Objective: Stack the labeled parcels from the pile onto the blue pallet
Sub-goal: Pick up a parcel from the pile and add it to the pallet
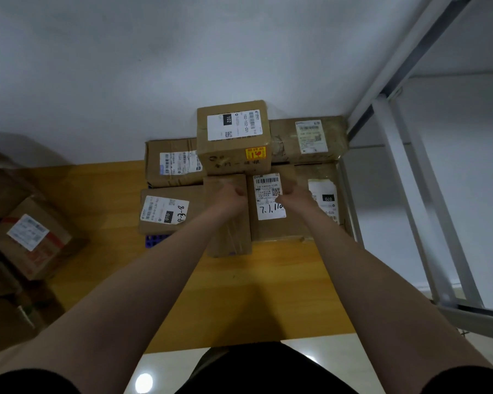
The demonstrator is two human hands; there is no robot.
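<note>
Several brown labeled parcels sit stacked on the blue pallet (156, 240), which shows only at its near-left corner. A parcel marked 102 (234, 136) tops the stack at the back. My left hand (231, 198) hovers over a narrow unlabeled parcel (230, 231), fingers curled with nothing in them. My right hand (294, 198) is over the parcel with the handwritten label (269, 206), fingers curled and empty too, its fingertips near the label. The pile of parcels (30, 237) lies at the left.
A white wall stands right behind the stack. A white metal rack (404, 177) closes in on the right side of the pallet. Yellow wooden floor (239, 294) lies between me and the pallet, meeting pale tiles near my feet.
</note>
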